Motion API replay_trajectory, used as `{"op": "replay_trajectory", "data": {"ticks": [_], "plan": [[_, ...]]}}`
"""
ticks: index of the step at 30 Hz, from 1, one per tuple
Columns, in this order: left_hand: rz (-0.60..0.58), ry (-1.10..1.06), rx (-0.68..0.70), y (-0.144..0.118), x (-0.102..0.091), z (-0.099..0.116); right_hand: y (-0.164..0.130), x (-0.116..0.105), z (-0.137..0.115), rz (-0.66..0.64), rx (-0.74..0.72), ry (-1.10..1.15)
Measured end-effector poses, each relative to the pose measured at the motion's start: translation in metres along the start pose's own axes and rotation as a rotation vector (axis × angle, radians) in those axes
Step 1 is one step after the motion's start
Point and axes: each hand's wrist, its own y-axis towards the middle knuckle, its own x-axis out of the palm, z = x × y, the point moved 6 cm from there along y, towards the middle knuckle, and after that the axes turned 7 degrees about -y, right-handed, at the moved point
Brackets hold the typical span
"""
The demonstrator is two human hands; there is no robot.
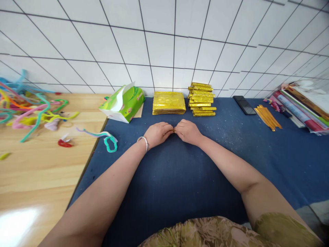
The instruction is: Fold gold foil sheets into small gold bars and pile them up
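Garment (pixel 203 233), hands (pixel 158 133), tissue box (pixel 135 99) beyond

- One left hand (pixel 158 133), one right hand (pixel 189 132)
- One gold piece (pixel 174 130)
- One stack of gold sheets (pixel 169 102)
- One pile of gold rolls (pixel 201 96)
- One bracelet (pixel 147 144)
- One tissue box (pixel 135 102)
- One phone (pixel 244 105)

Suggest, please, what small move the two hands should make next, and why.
Probably roll the small gold piece a little tighter: the left hand and right hand meet with fingertips at it, and narrow gold rolls lie piled beside the stack of flat gold sheets.
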Motion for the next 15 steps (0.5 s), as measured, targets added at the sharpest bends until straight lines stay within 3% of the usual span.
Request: {"op": "replay_trajectory", "data": {"ticks": [15], "plan": [[0.012,0.026,0.021,-0.0005,0.0001,-0.0002,-0.0008,0.0025,0.0021,0.017,0.008,-0.008]]}}
